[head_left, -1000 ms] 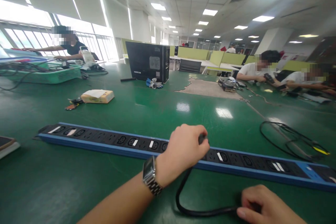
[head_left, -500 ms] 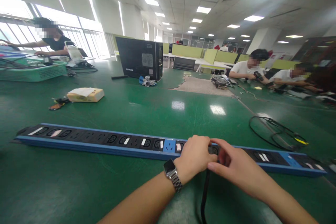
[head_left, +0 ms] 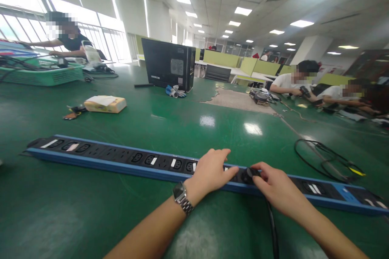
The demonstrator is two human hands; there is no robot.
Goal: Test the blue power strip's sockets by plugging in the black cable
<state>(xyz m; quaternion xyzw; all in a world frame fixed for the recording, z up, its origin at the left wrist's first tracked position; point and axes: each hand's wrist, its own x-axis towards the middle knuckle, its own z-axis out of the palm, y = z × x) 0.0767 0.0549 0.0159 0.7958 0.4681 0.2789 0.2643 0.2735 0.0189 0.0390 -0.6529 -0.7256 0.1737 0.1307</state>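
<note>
Office — lime partitions (head_left: 221, 58), chair (head_left: 217, 73), ceiling lights (head_left: 243, 11)

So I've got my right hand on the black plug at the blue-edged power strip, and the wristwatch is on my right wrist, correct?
Not quite: the wristwatch is on your left wrist, as the head view shows. The rest stands: your right hand is on the black plug at the blue-edged power strip.
</note>
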